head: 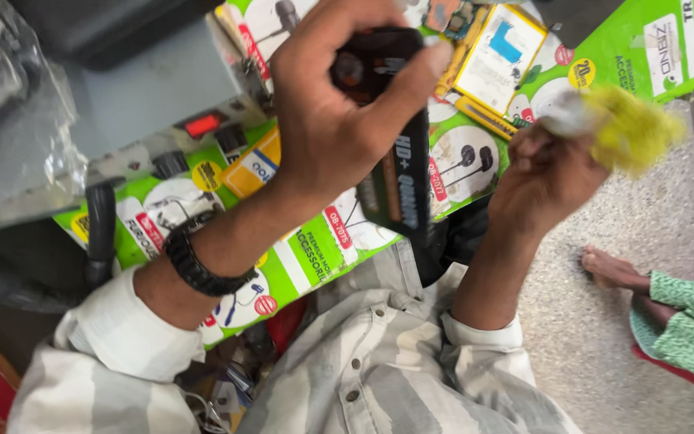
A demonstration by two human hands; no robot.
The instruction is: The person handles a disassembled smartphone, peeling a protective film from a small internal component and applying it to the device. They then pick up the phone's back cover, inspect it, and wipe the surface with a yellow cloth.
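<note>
Green printed sheeting (315,253) covers the counter under your arms, patterned with round white earphone pictures and small red and yellow label patches. At its upper right a yellow-edged flat packet (498,55) with a white face and a blue mark lies tilted. At the upper left a grey box (150,88) shows a red switch, with clear plastic bags (10,137) beside it, partly cut off by the edge. Speckled floor (604,321) lies to the right, where another person's bare foot (614,271) and green patterned clothing reach in.

Your left hand (327,112) is curled around a black phone (391,128), thumb and fingers gripping its upper end. The phone hangs above the sheeting in front of your chest, its long axis running nearly top to bottom in the view, its lower end pointing toward your striped shirt (379,362). Your palm hides much of its top.

Your right hand (544,177) pinches a yellow cloth (628,128), fingers closed on it just right of the phone; the cloth is blurred, so you cannot make out its shape.
</note>
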